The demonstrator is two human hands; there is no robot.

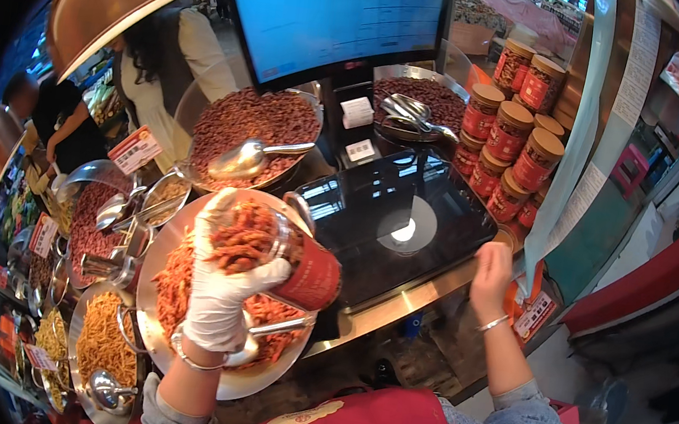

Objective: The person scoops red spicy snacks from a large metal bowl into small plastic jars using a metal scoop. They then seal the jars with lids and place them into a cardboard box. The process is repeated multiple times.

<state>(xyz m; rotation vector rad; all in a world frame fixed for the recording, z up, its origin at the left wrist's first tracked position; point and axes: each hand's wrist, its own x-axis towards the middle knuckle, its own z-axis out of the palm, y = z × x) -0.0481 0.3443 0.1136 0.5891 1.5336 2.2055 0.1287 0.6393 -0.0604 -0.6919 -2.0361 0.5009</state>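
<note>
My left hand [220, 305], in a white glove, grips a jar with a red label [313, 272]. The jar is tilted, its mouth towards the left, and red-brown dried food strips [245, 232] sit at the mouth against my gloved fingers. Below the jar is a wide metal bowl [228, 392] of the same reddish food, with a metal scoop [281, 325] lying in it. My right hand [492, 275], bare with a bracelet at the wrist, is raised at the right end of the black glass counter plate; its fingers are curled, and whether they hold anything is hidden.
Stacked lidded jars [505, 130] stand at the back right. A monitor [344, 19] and a small printer [357, 112] rise behind the black plate [375, 229]. More food bowls with scoops [244, 159] crowd the left. Plastic strips hang at right. People stand beyond the counter.
</note>
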